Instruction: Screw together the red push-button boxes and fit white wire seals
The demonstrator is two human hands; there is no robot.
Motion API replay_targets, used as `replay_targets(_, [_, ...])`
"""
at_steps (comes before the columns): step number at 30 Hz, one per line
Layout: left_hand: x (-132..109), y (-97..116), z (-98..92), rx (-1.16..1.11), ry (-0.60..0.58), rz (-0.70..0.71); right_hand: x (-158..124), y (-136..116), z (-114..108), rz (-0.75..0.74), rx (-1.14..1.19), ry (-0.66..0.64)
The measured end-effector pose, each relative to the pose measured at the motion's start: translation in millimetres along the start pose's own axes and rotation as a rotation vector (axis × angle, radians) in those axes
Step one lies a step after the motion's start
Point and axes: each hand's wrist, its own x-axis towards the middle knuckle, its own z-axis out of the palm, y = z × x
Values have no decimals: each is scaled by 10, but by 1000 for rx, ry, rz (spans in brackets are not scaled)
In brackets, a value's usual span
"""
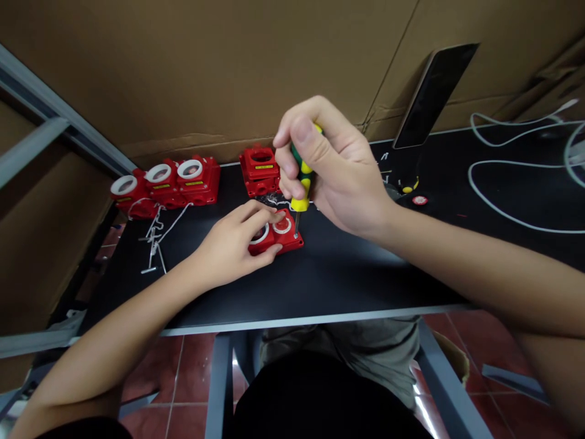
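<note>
The right hand (329, 164) is clamped around the green and yellow handle of a screwdriver (301, 183), held upright with its tip down at the right edge of a small red box (278, 235) lying near the middle of the black table (347, 274). The left hand (237, 241) presses down on the box's left side, fingers closed over its top beside two white-ringed round openings. The likeliest slip is the tip jumping out of the screw; the left fingertips rest just beside it and could be jabbed, or the plastic scratched. The box looks light, so a hard turn could twist it under the hand. Further left, a row of red boxes (167, 180) sits by scattered white scraps (155, 244), and one more red box (260, 171) lies just behind the hands. A white cable (503, 177) and a leaning phone (432, 94) stay well to the right.
</note>
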Motion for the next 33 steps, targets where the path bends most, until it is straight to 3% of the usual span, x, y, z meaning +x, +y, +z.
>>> replay_targets(4, [-15,-10,3,19,2,0,24,-97,-143,18,-132,-183])
replay_targets(7, [-13,-4,-7,29,-3,5,64,-313,-262,57,-260,-363])
replay_targets(11, [-5,10,-25,27,-8,-2,169,-691,-408,63,-666,-534])
replay_targets(14, [-6,11,-30,4,-5,-6,237,-903,-488,34,-879,-574])
replay_targets(18, [-10,11,-41,-21,-3,0,283,-981,-529,-62,-1010,-572])
replay_targets(28, [-5,39,-81,33,-49,-17,214,-1032,-166,-49,-962,-472])
replay_targets(33, [-26,7,-89,100,-88,32,184,-1047,-107,18,-940,-453])
